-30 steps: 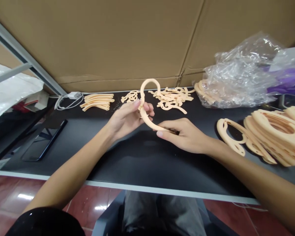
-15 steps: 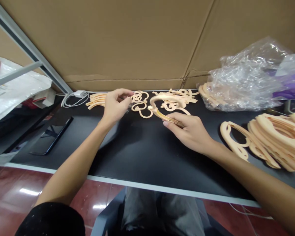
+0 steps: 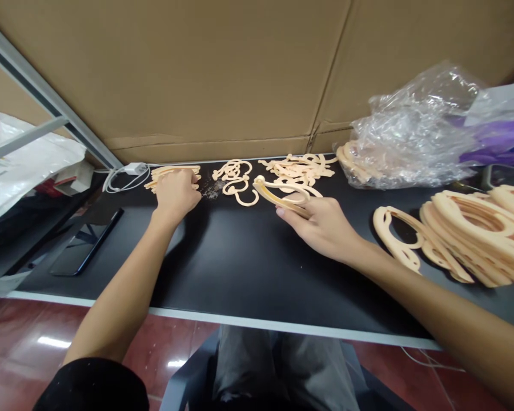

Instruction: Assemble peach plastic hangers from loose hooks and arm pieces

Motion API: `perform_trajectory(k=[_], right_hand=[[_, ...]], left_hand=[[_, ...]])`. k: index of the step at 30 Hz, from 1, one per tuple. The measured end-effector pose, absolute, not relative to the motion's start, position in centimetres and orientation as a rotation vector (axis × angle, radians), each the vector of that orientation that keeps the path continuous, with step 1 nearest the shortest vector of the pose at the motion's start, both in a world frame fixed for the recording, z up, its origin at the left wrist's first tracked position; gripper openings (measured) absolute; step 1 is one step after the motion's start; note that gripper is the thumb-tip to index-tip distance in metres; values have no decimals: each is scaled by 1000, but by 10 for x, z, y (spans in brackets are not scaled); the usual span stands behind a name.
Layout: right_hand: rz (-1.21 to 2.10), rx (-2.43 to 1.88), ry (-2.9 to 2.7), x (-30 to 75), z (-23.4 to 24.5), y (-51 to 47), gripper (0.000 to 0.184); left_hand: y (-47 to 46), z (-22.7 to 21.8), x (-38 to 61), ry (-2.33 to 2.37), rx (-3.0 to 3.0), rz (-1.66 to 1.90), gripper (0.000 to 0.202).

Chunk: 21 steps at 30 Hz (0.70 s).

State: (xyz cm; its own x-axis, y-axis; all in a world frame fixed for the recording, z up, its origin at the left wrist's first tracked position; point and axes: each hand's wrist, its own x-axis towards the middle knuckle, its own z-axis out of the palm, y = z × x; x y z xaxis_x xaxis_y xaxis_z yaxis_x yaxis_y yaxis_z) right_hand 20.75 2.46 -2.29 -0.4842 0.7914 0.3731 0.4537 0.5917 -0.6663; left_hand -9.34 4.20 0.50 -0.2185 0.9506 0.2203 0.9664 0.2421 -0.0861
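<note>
Well to the left, my left hand (image 3: 175,194) is curled down onto a stack of curved beige strips (image 3: 171,169); its fingertips are hidden behind the hand. My right hand (image 3: 321,225) grips one end of a beige plastic folding hanger (image 3: 278,197), raised above the table with its narrow tip pointing left. Loose beige hooks (image 3: 246,197) lie between the two hands, near the back. Behind the held hanger is a jumbled pile of small beige parts (image 3: 302,165). More beige hanger pieces (image 3: 466,228) are stacked to the right of my right forearm.
A dark phone (image 3: 88,242) lies on the black table (image 3: 235,268) at left, near a white charger cable (image 3: 124,180). A clear plastic bag (image 3: 411,142) with beige pieces stands at the back right. Cardboard (image 3: 223,74) walls the rear edge.
My left hand has moved left from the loose hooks to the stack of strips. My right hand still holds the hanger, which has turned and tipped lower. The view has shifted slightly.
</note>
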Motion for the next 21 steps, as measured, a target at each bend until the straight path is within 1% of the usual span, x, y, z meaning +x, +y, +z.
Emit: perform_trajectory(k=[3, 5, 9, 13, 15, 18, 21], right_hand=[[661, -1026, -2157, 208, -23, 25, 31], [676, -1053, -2167, 208, -23, 24, 31], [724, -1125, -2187, 207, -22, 24, 25], [743, -1133, -2184, 208, -22, 24, 24], [766, -1129, -2187, 209, -22, 24, 28], [829, -1098, -2216, 210, -22, 24, 33], [853, -1079, -2247, 209, -21, 23, 38]], left_hand=[[41, 9, -86, -2215, -1869, -114, 32], [37, 10, -77, -2166, -2000, -192, 25], [25, 9, -49, -2090, -2555, -487, 14], [12, 8, -25, -2008, -3011, -723, 20], [8, 10, -19, -1961, -3083, -839, 26], [7, 11, -16, -1866, -3068, -1142, 36], [8, 11, -16, -1749, -3152, -1373, 31]])
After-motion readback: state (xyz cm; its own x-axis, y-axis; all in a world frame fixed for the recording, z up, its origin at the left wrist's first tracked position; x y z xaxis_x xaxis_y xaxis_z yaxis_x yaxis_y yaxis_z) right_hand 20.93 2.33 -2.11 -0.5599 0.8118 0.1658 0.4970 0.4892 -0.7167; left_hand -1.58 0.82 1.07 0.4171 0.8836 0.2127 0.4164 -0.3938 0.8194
